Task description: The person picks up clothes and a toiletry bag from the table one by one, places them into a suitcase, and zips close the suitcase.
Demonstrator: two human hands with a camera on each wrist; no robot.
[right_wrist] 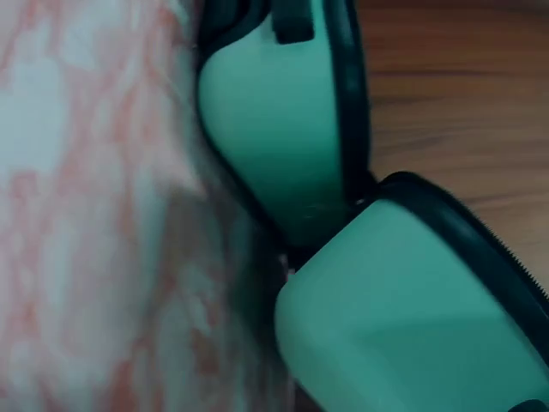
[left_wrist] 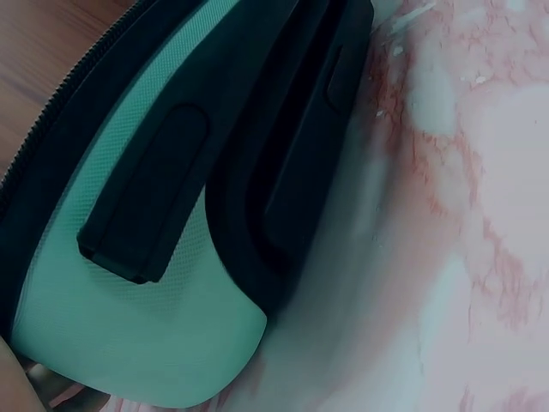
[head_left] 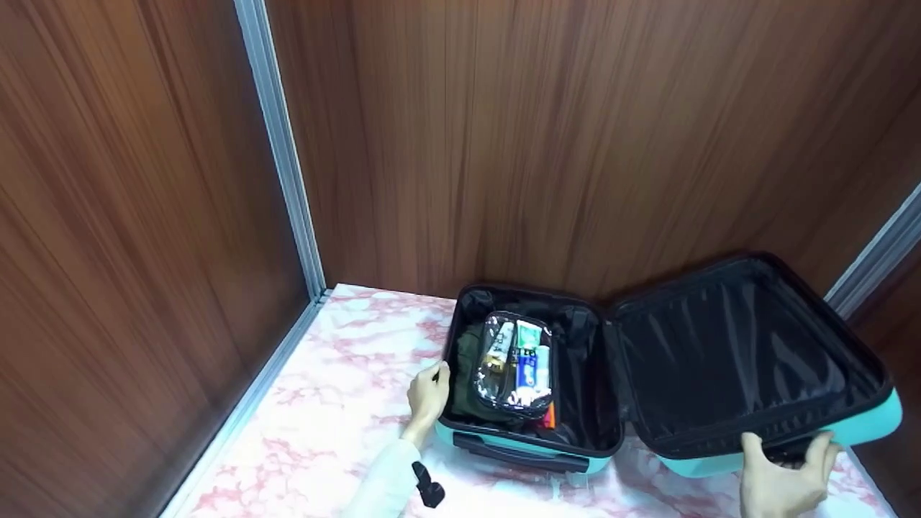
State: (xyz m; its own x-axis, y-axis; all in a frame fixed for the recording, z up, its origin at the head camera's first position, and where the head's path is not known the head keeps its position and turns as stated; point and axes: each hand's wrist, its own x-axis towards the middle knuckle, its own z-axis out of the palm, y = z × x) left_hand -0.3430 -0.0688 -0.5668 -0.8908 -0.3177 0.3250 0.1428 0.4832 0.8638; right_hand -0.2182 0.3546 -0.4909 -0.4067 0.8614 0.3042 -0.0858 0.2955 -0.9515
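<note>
A small mint-green suitcase (head_left: 532, 450) with black lining lies spread on the marbled surface. Its left half holds a clear toiletry pouch (head_left: 514, 363) with tubes inside, over dark green cloth (head_left: 468, 374); something orange (head_left: 548, 417) peeks out below. My left hand (head_left: 427, 392) grips the left rim of that half; in the left wrist view only a bit of the hand (left_wrist: 17, 386) shows at the corner. My right hand (head_left: 784, 478) holds the near edge of the tilted lid (head_left: 730, 360), thumb and fingers spread around a dark recess.
A black carry handle (head_left: 522, 453) runs along the near side of the filled half. Brown wood-grain panels (head_left: 468, 144) stand behind and at the left, with a metal strip (head_left: 284, 151) between them. Pink-veined marbled surface (head_left: 309, 410) extends to the left.
</note>
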